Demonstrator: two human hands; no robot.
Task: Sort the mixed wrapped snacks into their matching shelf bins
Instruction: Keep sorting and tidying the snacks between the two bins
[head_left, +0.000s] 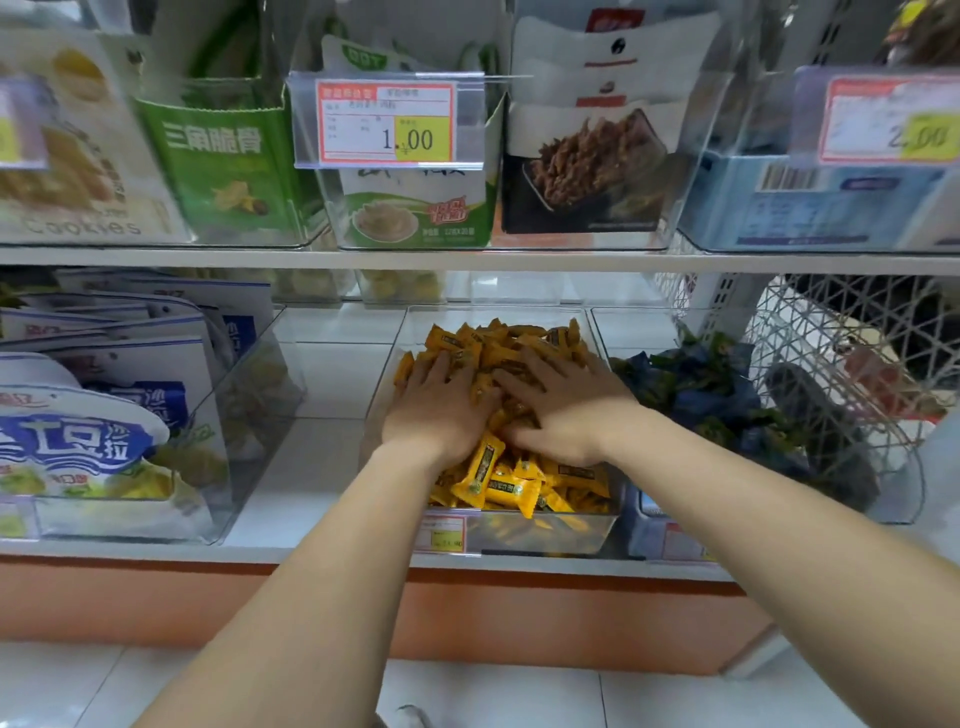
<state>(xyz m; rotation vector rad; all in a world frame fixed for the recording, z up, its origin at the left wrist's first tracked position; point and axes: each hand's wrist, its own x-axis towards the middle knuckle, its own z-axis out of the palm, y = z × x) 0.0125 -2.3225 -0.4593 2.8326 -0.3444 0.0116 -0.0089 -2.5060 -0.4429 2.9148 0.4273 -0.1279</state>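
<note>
Left of the clear bin (540, 538), blue-and-white bags (78, 441) stand in their own bin. Inside it, the yellow wrapped snacks (498, 483) are heaped high, which is probably why both palms lie on top: to level or rake through the pile for strays. The left hand (441, 410) presses flat with its fingers straight and close together. The right hand (556, 410) lies flat with its fingers slightly spread. Neither hand visibly pinches anything. Just right of the bin lie blue-green wrapped snacks (711, 395).
</note>
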